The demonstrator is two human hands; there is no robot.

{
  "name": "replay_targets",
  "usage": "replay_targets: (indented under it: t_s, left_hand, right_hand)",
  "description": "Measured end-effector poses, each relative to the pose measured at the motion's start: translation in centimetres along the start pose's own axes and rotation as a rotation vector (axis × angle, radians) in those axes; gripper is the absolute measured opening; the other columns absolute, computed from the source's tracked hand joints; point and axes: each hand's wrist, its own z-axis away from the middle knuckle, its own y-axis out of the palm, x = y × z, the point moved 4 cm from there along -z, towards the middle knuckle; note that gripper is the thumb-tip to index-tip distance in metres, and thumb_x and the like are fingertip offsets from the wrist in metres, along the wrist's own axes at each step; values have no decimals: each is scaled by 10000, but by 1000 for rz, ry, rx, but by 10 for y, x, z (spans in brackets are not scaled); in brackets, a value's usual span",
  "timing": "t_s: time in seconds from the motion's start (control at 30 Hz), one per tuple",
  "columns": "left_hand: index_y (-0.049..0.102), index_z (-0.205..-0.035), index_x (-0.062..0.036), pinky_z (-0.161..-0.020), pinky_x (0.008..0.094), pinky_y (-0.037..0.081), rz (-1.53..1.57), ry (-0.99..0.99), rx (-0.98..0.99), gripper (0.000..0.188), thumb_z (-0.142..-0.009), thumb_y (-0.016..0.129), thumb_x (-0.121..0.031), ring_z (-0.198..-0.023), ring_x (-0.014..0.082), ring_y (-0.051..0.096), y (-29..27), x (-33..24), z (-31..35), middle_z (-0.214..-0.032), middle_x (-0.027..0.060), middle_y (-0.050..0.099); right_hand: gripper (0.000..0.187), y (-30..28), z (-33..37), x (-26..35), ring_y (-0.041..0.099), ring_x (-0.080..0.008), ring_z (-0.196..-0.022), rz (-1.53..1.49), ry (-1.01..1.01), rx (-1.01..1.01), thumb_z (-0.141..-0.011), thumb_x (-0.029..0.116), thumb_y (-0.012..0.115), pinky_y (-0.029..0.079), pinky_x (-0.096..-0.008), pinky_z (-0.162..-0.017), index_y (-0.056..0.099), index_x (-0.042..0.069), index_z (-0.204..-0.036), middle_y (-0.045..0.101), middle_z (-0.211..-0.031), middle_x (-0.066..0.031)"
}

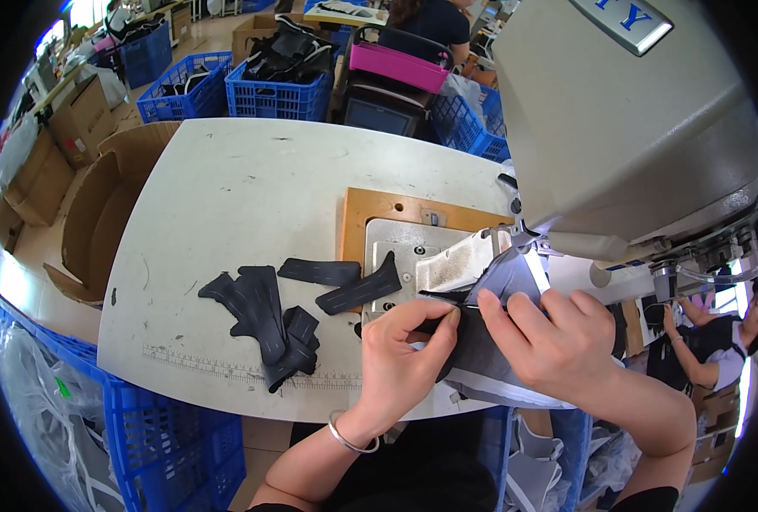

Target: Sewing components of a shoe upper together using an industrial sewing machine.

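Your left hand [409, 348] has its thumb and index finger pinched together on a dark strip [444, 296] at the edge of the grey fabric [486, 354]. Your right hand [562, 341] lies over the same fabric, index fingertip on it close to the left thumb, the other fingers bent; its thumb is hidden, so you can't tell whether that hand grips or only presses. The fabric spreads below and between your hands and rises beyond them toward the underside of the sewing machine [635, 145]. Just past your left fingers is a metal plate [387, 239] set in a wooden board [355, 205]. Two loose dark pieces [321, 271] lie by the board's left edge, one reaching over the plate, and an overlapping pile of dark pieces [264, 311] lies farther left on the white table [225, 188]. Beyond the table stand an open cardboard box [127, 183] at the left and blue crates [278, 98] at the far side.
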Motion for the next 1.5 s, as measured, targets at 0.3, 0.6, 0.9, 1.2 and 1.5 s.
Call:
replay_targets:
  t_s: [0.3, 0.6, 0.9, 1.2, 1.5]
  left_hand:
    - [689, -920, 44, -623, 196, 505, -17, 10, -9, 67, -881, 682, -11, -711, 43, 598, 1, -2, 0, -809, 23, 671]
    - [685, -912, 44, -628, 200, 510, -5, 23, -2, 59, -879, 679, -5, -711, 46, 600, 1, -2, -1, -807, 23, 669]
    - [680, -908, 46, -610, 194, 489, -12, 29, -10, 52, -877, 676, 3, -699, 42, 588, 2, -3, -1, -802, 18, 667]
    - [678, -903, 44, -587, 177, 449, 17, 27, 14, 44, -875, 680, 9, -688, 33, 562, -1, 0, 1, -793, 9, 648]
    - [676, -917, 26, -543, 169, 398, 187, -84, 13, 44, -896, 679, -13, -653, 14, 528, 1, 7, 2, -769, -25, 624]
  right_hand:
    - [211, 0, 2, 2, 443, -103, -567, 19, -30, -2, -731, 139, 664, 266, -256, -491, 734, 121, -930, 476, -688, 48]
    - [281, 0, 2, 3, 445, -117, -564, 33, -34, 21, -722, 150, 641, 297, -266, -496, 739, 110, -982, 508, -719, 37]
    - [225, 1, 0, 7, 433, -121, -552, 88, -69, -7, -744, 137, 652, 292, -264, -490, 734, 119, -953, 498, -720, 33]
    - [183, 1, 6, 1, 423, -110, -524, 2, -45, 20, -737, 149, 695, 274, -257, -474, 728, 121, -914, 449, -668, 35]
    - [105, 3, 6, -4, 394, -88, -531, -65, 72, -12, -740, 146, 698, 237, -254, -486, 707, 140, -844, 415, -639, 63]
